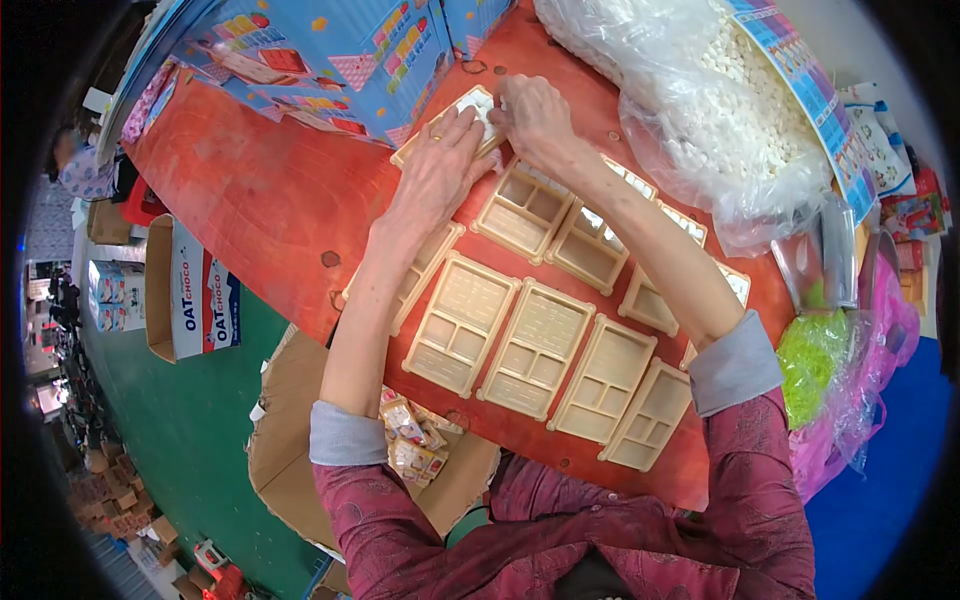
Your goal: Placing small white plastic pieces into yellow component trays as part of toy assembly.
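At the far side of the red table, a small cream plastic compartment tray (405, 153) holds white pieces (478, 103) in its far part. My left hand (438, 165) lies over this tray with its fingers stretched out flat. My right hand (537, 118) is at the tray's right end, its fingers bent and pressed together; what they pinch is hidden. Below my hands are more cream trays (535, 345), set side by side in rows. Those in the near row show bare compartments. Some farther trays (522, 207) have white pieces in their far compartments, partly covered by my right forearm.
A large clear bag of small white pieces (745, 100) lies at the far right. Blue printed cartons (330, 60) stand along the far edge. Below the table's near left edge is an open cardboard box (290, 450) with small packets (415, 450). A pink bag (865, 370) hangs at right.
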The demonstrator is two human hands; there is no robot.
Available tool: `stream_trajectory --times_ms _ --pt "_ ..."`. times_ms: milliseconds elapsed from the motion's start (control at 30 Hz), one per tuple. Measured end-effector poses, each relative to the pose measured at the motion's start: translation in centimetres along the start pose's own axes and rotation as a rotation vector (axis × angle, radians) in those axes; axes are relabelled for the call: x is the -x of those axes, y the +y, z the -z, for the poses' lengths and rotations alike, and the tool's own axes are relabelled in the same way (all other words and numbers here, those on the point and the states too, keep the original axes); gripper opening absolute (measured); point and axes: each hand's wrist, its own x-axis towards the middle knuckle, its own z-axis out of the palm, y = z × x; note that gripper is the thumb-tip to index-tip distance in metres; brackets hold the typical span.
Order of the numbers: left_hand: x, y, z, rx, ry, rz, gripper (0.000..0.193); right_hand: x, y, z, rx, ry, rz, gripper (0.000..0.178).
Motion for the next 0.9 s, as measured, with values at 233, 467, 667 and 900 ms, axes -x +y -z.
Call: stream_trajectory --times_ms 233,467,667,900 --pt "-0.1 0.0 -0.1 0.029 0.009 -0.008 0.046 -0.5 1.1 -0.1 0.011 -0.065 0.084 0.016" --pt "-0.5 0.1 1.7 0.034 -0.052 0.006 0.044 -0.8 2.1 1.9 -0.334 -0.043 -0.042 0.024" --pt "-1.2 0.6 0.8 -0.018 -0.021 -0.002 0.049 -0.5 2.9 1.8 -0.259 -0.139 -0.024 0.02" --pt "-1.3 0.1 -0.2 -0.158 -0.033 -0.06 0.059 0.1 1.9 1.1 -0.135 -0.153 0.051 0.017"
